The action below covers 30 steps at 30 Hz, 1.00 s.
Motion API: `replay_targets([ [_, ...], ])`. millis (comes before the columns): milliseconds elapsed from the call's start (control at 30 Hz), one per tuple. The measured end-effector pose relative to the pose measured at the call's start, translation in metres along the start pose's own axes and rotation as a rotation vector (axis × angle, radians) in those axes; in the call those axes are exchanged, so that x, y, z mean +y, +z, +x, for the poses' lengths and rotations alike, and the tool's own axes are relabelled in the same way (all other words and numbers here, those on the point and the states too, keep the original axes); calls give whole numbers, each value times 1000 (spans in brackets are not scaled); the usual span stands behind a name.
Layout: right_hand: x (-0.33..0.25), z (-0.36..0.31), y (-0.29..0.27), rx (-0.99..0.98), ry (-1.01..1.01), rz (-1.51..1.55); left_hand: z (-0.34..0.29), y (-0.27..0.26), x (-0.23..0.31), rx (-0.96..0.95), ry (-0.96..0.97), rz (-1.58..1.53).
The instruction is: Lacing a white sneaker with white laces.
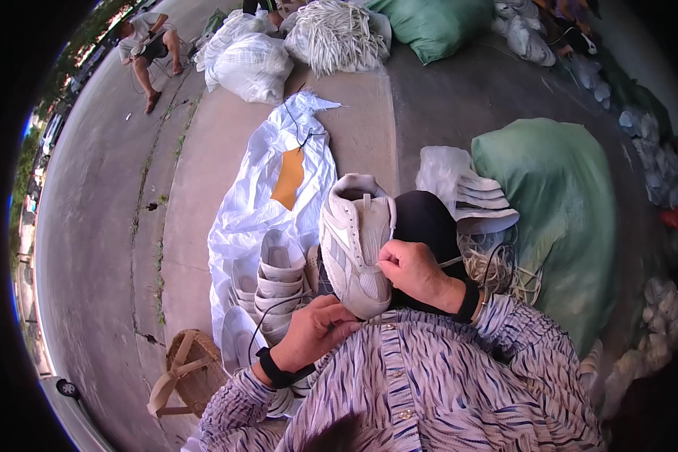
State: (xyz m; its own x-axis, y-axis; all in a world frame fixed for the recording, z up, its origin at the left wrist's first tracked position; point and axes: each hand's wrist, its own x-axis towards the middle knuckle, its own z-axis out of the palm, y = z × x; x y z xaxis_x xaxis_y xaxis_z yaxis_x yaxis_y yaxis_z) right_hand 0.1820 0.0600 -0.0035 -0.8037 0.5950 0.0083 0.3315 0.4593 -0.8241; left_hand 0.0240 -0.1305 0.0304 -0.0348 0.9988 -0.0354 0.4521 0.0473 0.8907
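A grey and white sneaker (349,233) stands before me on my lap, heel end away from me and toe toward me. My right hand (416,273) is closed in a pinch at its lacing area. A pale lace (451,262) sticks out on the right side of that hand. Just by the toe, my left hand (318,330) has thumb and fingers drawn together; what they hold, if anything, I cannot make out. A thin dark cord (259,331) curves beside the left hand. Stacked pale shoe uppers (280,282) sit left of the sneaker.
White plastic sheeting (241,196) with a tan patch (288,179) lies ahead. On the right are a green sack (557,218), layered pale shoe pieces (484,205) and bundled laces (490,264). A wicker basket (190,371) stands at lower left. Farther off sits another person (152,49) near bulging sacks (252,68).
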Motion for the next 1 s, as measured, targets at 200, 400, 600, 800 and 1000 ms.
replay_targets([
  [200, -2, 3, -4, -174, 295, 347, 61, -3, 16, 164, 189, 889],
  [400, 0, 1, -9, -173, 77, 20, 72, 3, 16, 4, 388, 1173],
  [600, -2, 5, -15, -267, 124, 149, 77, 7, 11, 1, 424, 1162],
  [800, -1, 7, -19, -321, 135, 181, 82, 5, 8, -77, 487, 1098],
  [1000, 5, 9, -23, -389, 171, 277, 86, 6, 4, -120, 387, 954],
])
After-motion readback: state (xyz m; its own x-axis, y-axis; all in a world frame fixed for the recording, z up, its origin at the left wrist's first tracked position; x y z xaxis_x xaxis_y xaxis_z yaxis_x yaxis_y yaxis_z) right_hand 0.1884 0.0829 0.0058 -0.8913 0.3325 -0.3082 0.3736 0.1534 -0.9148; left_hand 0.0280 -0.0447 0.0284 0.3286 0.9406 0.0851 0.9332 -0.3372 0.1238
